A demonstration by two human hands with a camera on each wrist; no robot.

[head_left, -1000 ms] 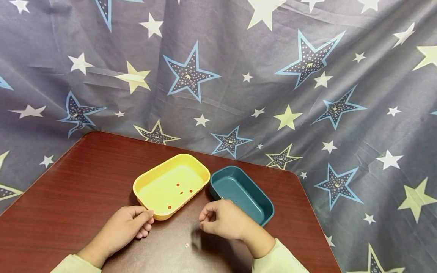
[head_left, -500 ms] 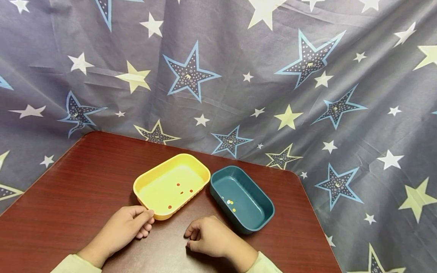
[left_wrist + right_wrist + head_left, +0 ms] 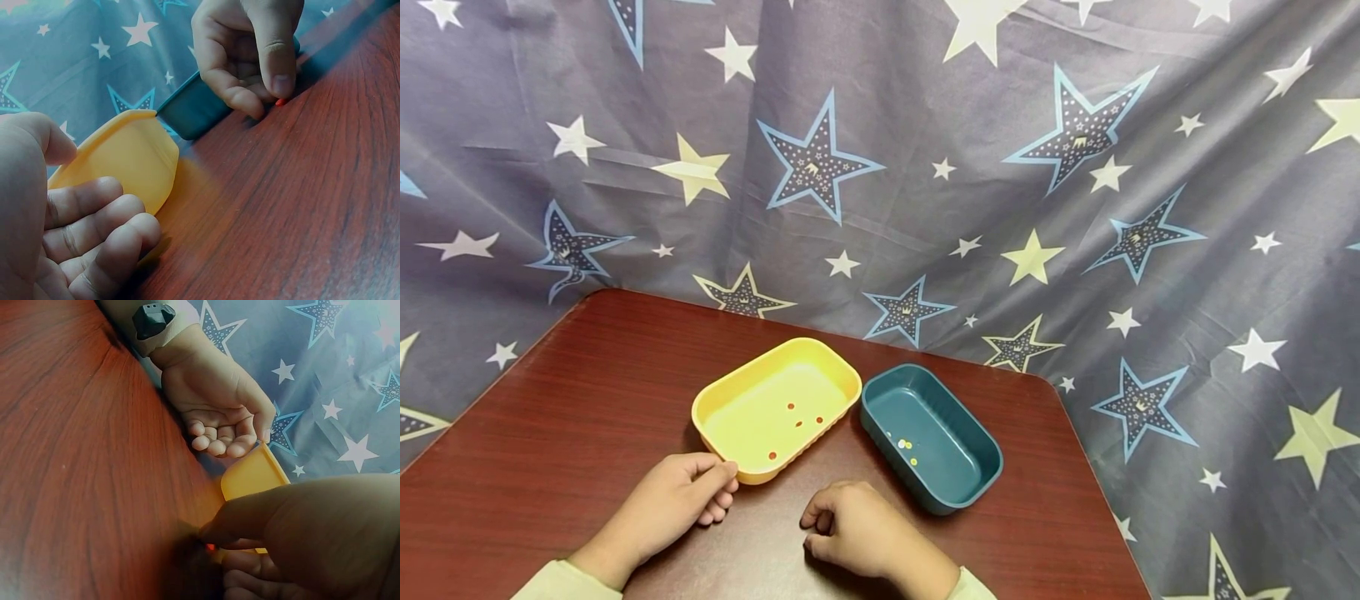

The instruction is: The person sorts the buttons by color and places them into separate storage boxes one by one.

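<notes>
My left hand holds the near corner of a yellow tray by its rim, thumb on top. Several small red discs lie in that tray. My right hand is low over the table in front of the trays, its fingers bent and a gap between thumb and index finger. At its thumb tip a tiny red piece shows in the left wrist view, touching or just under the thumb. It also peeks out beneath a finger in the right wrist view. Beyond the right hand stands a teal tray with several tiny yellow and white pieces.
The two trays stand almost touching on a dark red wood-grain table. Behind the table hangs a grey curtain printed with stars. A black device is strapped at the left wrist.
My right hand has moved from the teal tray's near edge down and left to the small piece on the table, uncovering the pieces in the teal tray. The left hand has stayed still.
</notes>
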